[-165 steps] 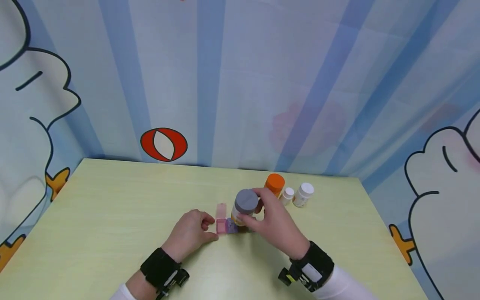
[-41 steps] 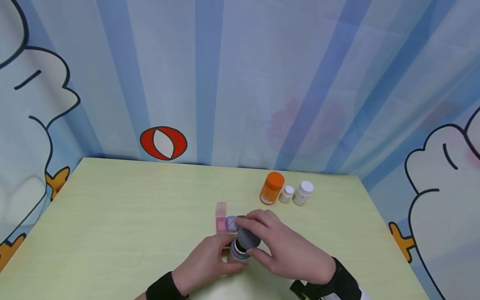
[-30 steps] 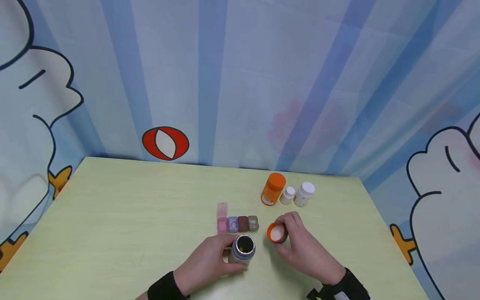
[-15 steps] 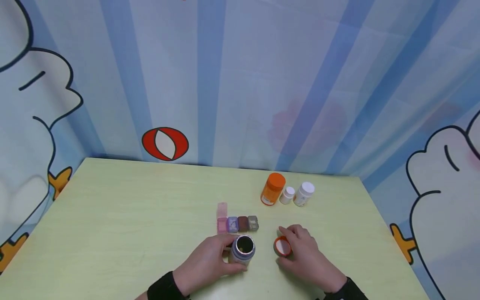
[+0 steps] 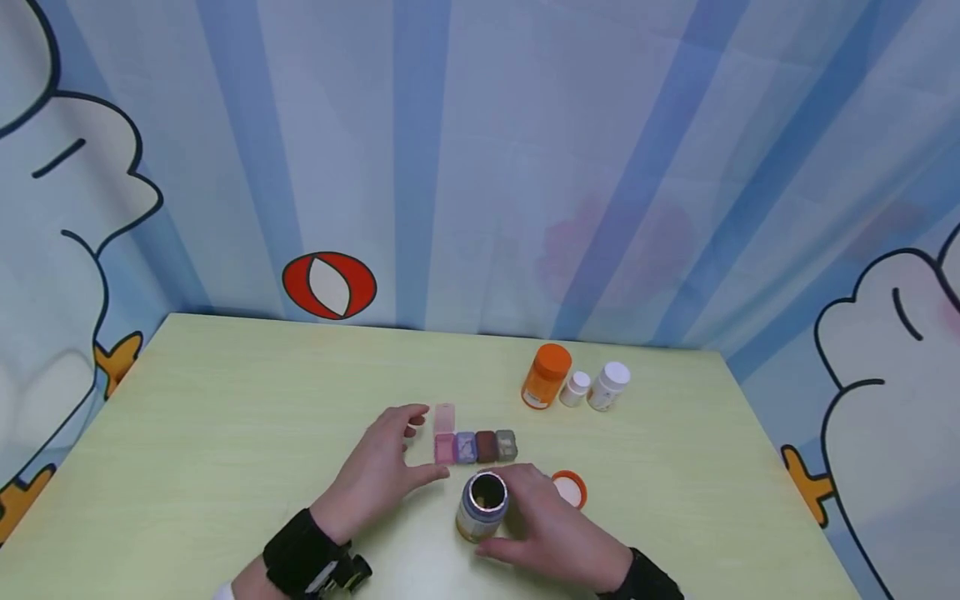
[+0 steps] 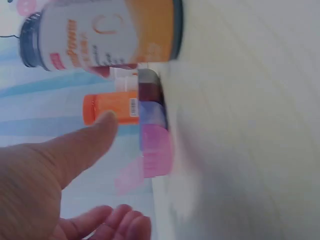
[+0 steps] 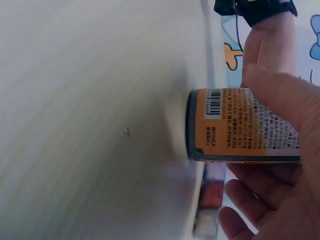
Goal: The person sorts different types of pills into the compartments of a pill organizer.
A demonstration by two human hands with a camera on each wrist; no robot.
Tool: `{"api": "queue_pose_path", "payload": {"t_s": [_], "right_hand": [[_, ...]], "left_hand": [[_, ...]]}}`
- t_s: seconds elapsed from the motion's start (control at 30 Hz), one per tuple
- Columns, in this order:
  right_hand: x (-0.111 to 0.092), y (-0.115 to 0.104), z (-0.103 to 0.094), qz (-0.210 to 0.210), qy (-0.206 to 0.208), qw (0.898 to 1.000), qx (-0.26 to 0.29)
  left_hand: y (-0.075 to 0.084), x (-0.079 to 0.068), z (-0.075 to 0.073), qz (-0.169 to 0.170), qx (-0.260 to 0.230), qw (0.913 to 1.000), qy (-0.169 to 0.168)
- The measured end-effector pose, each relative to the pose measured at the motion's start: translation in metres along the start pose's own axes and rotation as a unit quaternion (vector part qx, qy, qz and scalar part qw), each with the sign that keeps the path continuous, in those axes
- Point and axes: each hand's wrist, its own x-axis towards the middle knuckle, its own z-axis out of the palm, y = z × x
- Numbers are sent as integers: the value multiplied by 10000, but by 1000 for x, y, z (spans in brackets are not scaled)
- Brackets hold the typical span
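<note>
My right hand (image 5: pixel 558 529) grips an uncapped supplement bottle (image 5: pixel 476 521) from its right side, thumb and fingers around the body. Its dark mouth faces up; the right wrist view shows the orange printed label (image 7: pixel 240 122). Whether the base touches the table I cannot tell. To the left, my left hand (image 5: pixel 378 475) is spread and holds nothing, close to a small pill organizer (image 5: pixel 466 448). That organizer has pink, purple, brown and grey compartments in a row, and the pink lid (image 5: pixel 445 417) stands open. Behind the right hand lies the bottle's cap (image 5: pixel 570 489), inside up, with an orange rim.
Farther back on the pale table (image 5: pixel 285 400) stand an orange bottle (image 5: pixel 546 379), a small white bottle (image 5: pixel 576 389) and a larger white bottle (image 5: pixel 609 387), all capped. A striped cartoon curtain (image 5: pixel 480 167) hangs behind the table.
The cap came off and was laid upside down on the right. My right hand then took over the bottle; my left hand let go and moved left, beside the organizer.
</note>
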Motion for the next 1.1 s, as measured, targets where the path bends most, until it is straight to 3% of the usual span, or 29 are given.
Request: {"api": "queue_pose_path", "payload": {"t_s": [0.13, 0.3, 0.4, 0.6, 0.77, 1.1], "right_hand": [[4, -3, 1, 7, 85, 9999, 133], [7, -6, -12, 463, 231, 9983, 281], [13, -2, -24, 447, 503, 9976, 187], [31, 7, -36, 429, 816, 9930, -737], [44, 10, -37, 353, 739, 9855, -1488], [61, 11, -34, -246, 655, 9567, -2825]], "left_hand": [[-8, 6, 4, -259, 336, 9990, -154], [-13, 11, 6, -207, 463, 9982, -333], [-15, 13, 7, -236, 454, 9981, -333], [-19, 15, 10, -279, 436, 9982, -311], [-19, 16, 12, -356, 370, 9982, -313], [-14, 17, 12, -293, 439, 9984, -214]]}}
